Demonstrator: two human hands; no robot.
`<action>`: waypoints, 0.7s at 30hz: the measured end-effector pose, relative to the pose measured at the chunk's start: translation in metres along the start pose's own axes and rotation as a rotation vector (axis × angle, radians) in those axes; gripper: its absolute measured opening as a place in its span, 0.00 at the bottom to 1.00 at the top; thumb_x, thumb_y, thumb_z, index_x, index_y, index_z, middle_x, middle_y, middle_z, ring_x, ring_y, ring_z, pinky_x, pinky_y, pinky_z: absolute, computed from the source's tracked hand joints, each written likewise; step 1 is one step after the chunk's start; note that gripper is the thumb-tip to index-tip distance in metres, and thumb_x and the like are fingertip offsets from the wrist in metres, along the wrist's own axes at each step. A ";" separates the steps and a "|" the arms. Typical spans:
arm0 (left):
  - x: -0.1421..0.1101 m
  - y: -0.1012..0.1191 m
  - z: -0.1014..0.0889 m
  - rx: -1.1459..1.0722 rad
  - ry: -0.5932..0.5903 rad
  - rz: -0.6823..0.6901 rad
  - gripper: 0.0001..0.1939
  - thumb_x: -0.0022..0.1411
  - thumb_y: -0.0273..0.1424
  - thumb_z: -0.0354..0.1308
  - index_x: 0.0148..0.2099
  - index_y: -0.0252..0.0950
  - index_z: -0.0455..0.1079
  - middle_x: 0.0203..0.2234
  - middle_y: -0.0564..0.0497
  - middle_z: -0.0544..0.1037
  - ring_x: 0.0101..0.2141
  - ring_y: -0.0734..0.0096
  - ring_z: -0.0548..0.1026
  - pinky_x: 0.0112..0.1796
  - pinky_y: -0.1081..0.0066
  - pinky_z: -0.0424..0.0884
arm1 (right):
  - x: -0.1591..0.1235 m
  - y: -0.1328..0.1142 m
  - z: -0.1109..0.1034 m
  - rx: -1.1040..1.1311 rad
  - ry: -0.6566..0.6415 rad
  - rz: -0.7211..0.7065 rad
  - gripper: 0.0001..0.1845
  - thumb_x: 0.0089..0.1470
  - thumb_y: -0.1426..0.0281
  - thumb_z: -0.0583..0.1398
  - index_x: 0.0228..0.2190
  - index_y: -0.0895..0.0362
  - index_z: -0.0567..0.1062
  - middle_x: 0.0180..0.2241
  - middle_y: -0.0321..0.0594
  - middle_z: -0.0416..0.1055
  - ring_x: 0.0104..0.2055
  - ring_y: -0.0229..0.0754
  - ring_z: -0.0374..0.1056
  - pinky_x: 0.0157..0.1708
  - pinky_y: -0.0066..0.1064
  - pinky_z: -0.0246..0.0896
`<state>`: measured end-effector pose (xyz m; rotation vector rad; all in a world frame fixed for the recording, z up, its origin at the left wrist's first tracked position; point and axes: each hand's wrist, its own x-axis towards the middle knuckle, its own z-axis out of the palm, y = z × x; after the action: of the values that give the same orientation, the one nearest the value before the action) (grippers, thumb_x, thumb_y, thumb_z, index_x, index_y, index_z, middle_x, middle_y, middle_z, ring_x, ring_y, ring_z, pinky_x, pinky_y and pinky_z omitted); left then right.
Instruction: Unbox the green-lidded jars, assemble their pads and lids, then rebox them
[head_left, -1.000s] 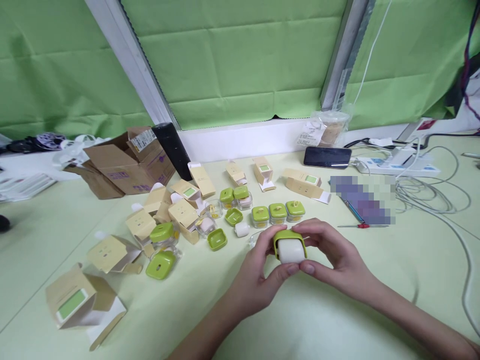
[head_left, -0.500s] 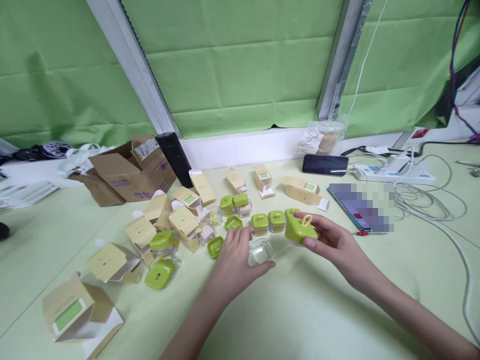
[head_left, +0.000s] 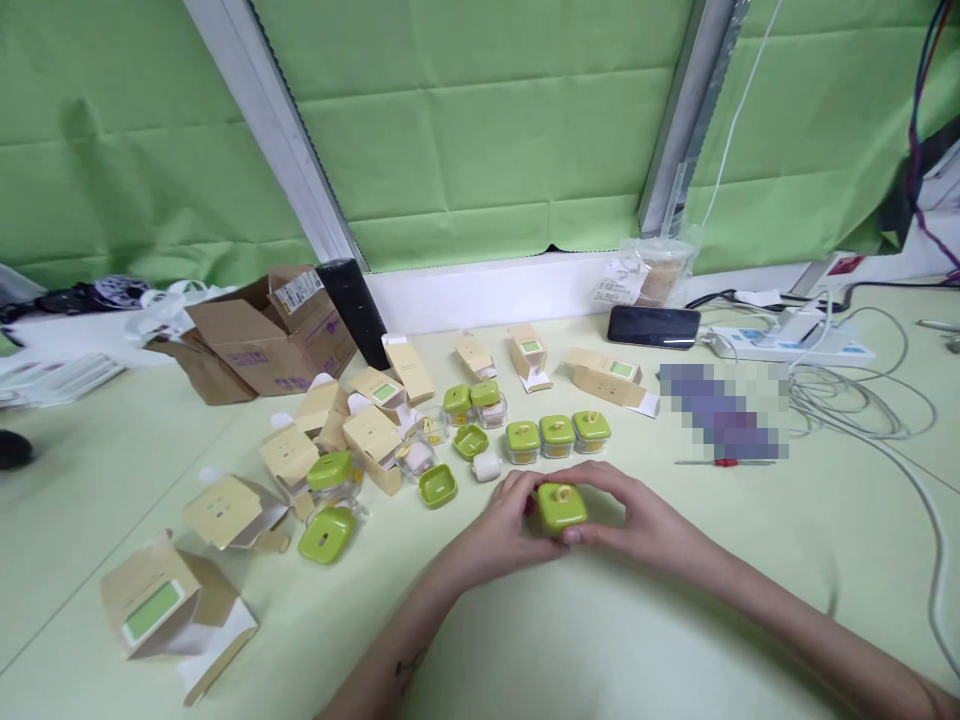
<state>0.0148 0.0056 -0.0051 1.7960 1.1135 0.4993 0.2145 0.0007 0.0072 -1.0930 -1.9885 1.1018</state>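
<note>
A square green lid (head_left: 561,510) with a small yellow loop on top is between my two hands near the middle of the table. My left hand (head_left: 504,535) curls round its left side, where the clear jar was; the jar itself is now hidden by the lid and fingers. My right hand (head_left: 626,520) grips the lid from the right, thumb in front and fingers behind. Just beyond stand three clear jars with green looped lids (head_left: 557,435) in a row. To the left lie a small white cylinder (head_left: 486,466) and two upturned green lids (head_left: 438,486).
Opened small cartons (head_left: 373,435) and more green-lidded jars (head_left: 330,533) spread over the left side. A large cardboard box (head_left: 274,340) and a black cylinder (head_left: 352,312) stand behind. At right are a phone (head_left: 652,327), a screwdriver (head_left: 726,463), a power strip (head_left: 795,342) and coiled cables.
My right hand has brought the looped green lid left and down to my left hand, over the clear jar's place. The white cylinder, previously hidden by my left hand, now shows.
</note>
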 end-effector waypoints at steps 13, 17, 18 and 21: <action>0.000 -0.003 -0.001 0.007 -0.033 0.017 0.26 0.50 0.35 0.63 0.50 0.39 0.61 0.45 0.47 0.66 0.46 0.60 0.65 0.46 0.61 0.63 | -0.006 -0.006 -0.003 -0.219 -0.049 -0.094 0.22 0.54 0.67 0.61 0.51 0.49 0.67 0.46 0.41 0.68 0.49 0.45 0.66 0.50 0.38 0.61; -0.001 -0.001 -0.002 0.027 -0.040 0.006 0.25 0.50 0.34 0.63 0.50 0.39 0.62 0.44 0.48 0.66 0.45 0.60 0.64 0.46 0.61 0.63 | -0.007 -0.004 -0.003 -0.247 -0.025 -0.112 0.21 0.55 0.66 0.60 0.51 0.49 0.67 0.47 0.41 0.67 0.49 0.45 0.66 0.50 0.38 0.62; -0.001 0.000 -0.002 0.026 -0.043 0.001 0.25 0.49 0.34 0.63 0.50 0.39 0.62 0.43 0.48 0.66 0.45 0.60 0.64 0.46 0.61 0.63 | -0.007 -0.003 -0.004 -0.249 -0.015 -0.114 0.21 0.55 0.65 0.60 0.51 0.49 0.66 0.48 0.41 0.66 0.50 0.45 0.66 0.50 0.38 0.62; -0.001 0.000 -0.002 0.011 -0.053 -0.005 0.26 0.49 0.33 0.63 0.51 0.39 0.62 0.44 0.48 0.66 0.46 0.60 0.64 0.47 0.61 0.63 | -0.007 -0.001 -0.003 -0.239 -0.021 -0.108 0.21 0.55 0.66 0.60 0.51 0.49 0.66 0.48 0.42 0.66 0.50 0.46 0.65 0.51 0.39 0.61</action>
<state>0.0131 0.0058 -0.0045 1.8055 1.0868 0.4410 0.2199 -0.0041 0.0092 -1.0813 -2.2108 0.8395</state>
